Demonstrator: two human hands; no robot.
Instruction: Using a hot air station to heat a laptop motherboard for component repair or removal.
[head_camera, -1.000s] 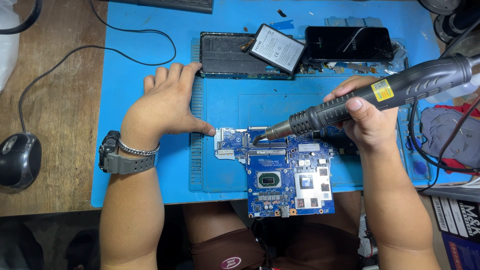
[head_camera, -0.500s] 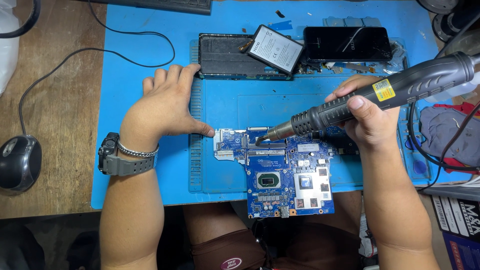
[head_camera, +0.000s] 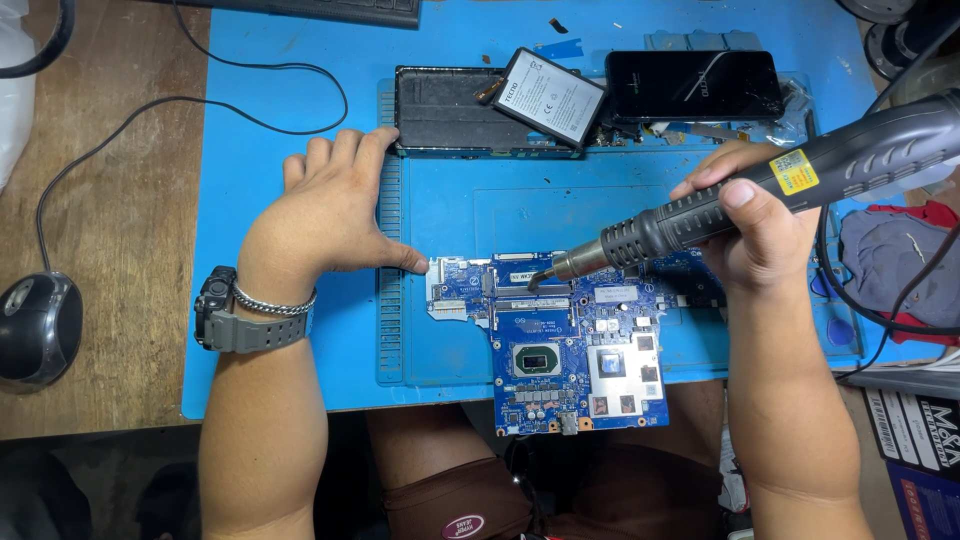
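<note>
A blue circuit board (head_camera: 575, 350) lies on the blue work mat (head_camera: 300, 80), hanging slightly over the near edge. My right hand (head_camera: 760, 225) grips a dark hot-air tool (head_camera: 760, 195), its metal nozzle tip pointing down at a slot near the board's top. My left hand (head_camera: 325, 215) rests flat on the mat, fingers spread, with the thumb tip touching the board's left corner. On that wrist sit a grey watch and a chain bracelet.
Behind the board lie an opened phone body (head_camera: 450, 110), a white-labelled battery (head_camera: 550, 95) and a black phone (head_camera: 695, 85). A black mouse (head_camera: 38, 328) sits on the wooden desk at left. Cables and cloth (head_camera: 895, 260) crowd the right edge.
The nozzle tip has shifted slightly along the top of the board. My left hand has stayed in place.
</note>
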